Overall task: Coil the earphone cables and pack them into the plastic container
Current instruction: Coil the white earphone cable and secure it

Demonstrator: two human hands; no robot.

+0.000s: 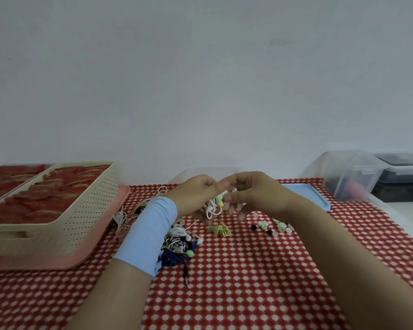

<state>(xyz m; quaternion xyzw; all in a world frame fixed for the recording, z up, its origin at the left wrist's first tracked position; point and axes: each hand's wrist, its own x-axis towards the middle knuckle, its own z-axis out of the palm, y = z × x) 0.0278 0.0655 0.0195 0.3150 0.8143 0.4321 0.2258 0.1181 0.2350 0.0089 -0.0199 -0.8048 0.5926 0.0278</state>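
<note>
Both hands meet above the middle of the red checked cloth. My left hand [196, 194], with a light blue band on its wrist, and my right hand [250, 194] together hold a whitish-pink earphone cable [211, 208] with pale green earbuds, its loops hanging between the fingers. A tangle of coiled earphones [179, 244], white, dark blue and yellow, lies under my left forearm, with a black jack plug [186, 275] trailing toward me. A clear plastic container [210, 173] stands right behind my hands, mostly hidden by them.
A cream perforated basket [65, 210] sits on a pink tray at the left. A yellow-green bundle [219, 229] and loose small earbud pieces [270, 227] lie on the cloth. A blue lid [305, 194] and clear bins [351, 175] are at the right.
</note>
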